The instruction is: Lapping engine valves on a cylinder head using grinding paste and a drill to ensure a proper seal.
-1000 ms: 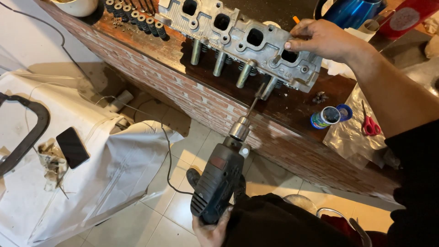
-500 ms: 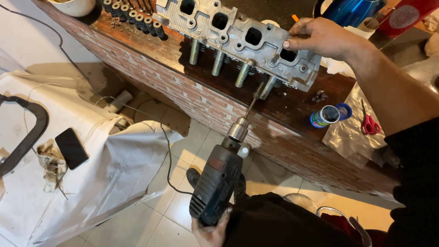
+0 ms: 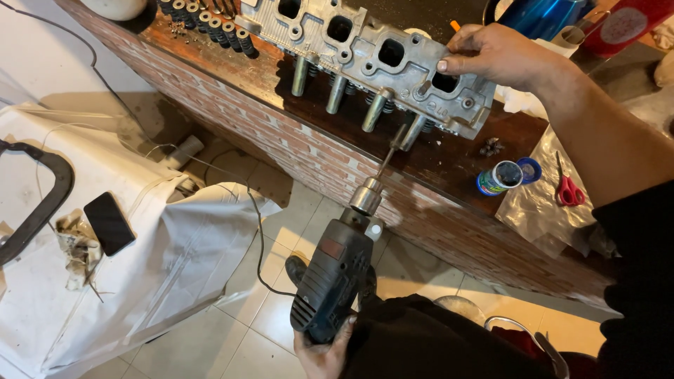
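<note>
A grey aluminium cylinder head [image 3: 365, 56] lies on a dark counter [image 3: 449, 158] with a brick-pattern front, several valve guides sticking out of its near side. My right hand [image 3: 491, 56] grips its right end from above. Low in the view, my left hand [image 3: 323, 354] holds a dark corded electric drill [image 3: 333, 281]. Its silver chuck [image 3: 366, 196] carries a thin rod [image 3: 390, 151] that runs up into the rightmost port of the head.
A small open tin [image 3: 498, 177], its blue lid [image 3: 528, 170], red scissors [image 3: 567, 188] and a plastic bag [image 3: 540, 217] lie right of the head. A row of valve springs [image 3: 210, 28] sits at the counter's far left. A white cloth [image 3: 140, 281] with a phone [image 3: 109, 223] lies below.
</note>
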